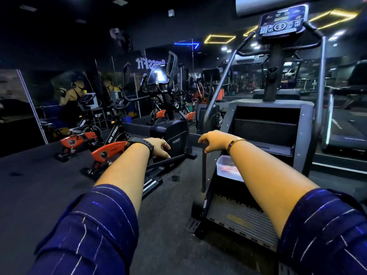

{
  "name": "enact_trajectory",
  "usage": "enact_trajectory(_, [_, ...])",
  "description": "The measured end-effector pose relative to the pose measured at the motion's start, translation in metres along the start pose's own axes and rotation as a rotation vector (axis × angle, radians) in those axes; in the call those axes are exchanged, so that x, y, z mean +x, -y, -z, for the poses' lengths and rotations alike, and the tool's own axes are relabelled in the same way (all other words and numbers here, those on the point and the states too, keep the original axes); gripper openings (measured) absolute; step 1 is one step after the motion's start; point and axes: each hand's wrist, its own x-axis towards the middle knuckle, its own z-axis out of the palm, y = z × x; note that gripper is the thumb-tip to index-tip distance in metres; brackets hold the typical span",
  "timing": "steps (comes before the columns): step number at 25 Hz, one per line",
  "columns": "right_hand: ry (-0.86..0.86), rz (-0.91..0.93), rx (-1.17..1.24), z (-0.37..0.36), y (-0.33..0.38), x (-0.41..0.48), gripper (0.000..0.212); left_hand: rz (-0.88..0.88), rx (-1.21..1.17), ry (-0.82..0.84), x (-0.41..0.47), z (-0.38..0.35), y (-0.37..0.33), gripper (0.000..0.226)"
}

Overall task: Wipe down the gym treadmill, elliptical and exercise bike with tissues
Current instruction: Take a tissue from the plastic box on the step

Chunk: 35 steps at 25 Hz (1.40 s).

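Both my arms stretch forward over the dark gym floor. My left hand [159, 147], with a black watch on the wrist, hangs with loosely curled fingers in front of the black elliptical [174, 135] and holds nothing. My right hand [212, 139], with a gold bracelet, droops with relaxed fingers beside the stair machine [266, 124], also holding nothing. A clear plastic box [226, 167] with something pinkish inside sits on a step of the stair machine under my right forearm. No tissue shows in either hand. An orange exercise bike [111, 151] stands to the left. A treadmill [345, 124] is at the far right.
A second orange bike [77, 140] stands further left by a mirrored wall. The stair machine's console [282, 22] rises at the upper right, with handrails [224, 80] on both sides. A dark stain [174, 178] marks the floor between the machines.
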Motion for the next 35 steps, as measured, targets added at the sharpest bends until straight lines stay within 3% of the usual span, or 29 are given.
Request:
enact_trajectory(10, [0.004,-0.044,-0.001,-0.031,-0.091,0.072,0.052,-0.087,0.044,-0.005,0.128,-0.013,-0.03,0.053])
enact_trajectory(19, [0.016,-0.146,-0.022,-0.067,-0.149,0.195,0.052,-0.281,0.014,-0.036,0.295,-0.018,-0.013,0.05])
enact_trajectory(27, [0.012,-0.285,0.015,-0.088,-0.204,0.267,0.051,-0.34,-0.01,-0.029,0.419,-0.027,-0.003,0.05])
enact_trajectory(35, [-0.004,-0.379,0.069,-0.107,-0.292,0.3,0.048,-0.433,0.022,0.026,0.512,-0.057,-0.053,0.048])
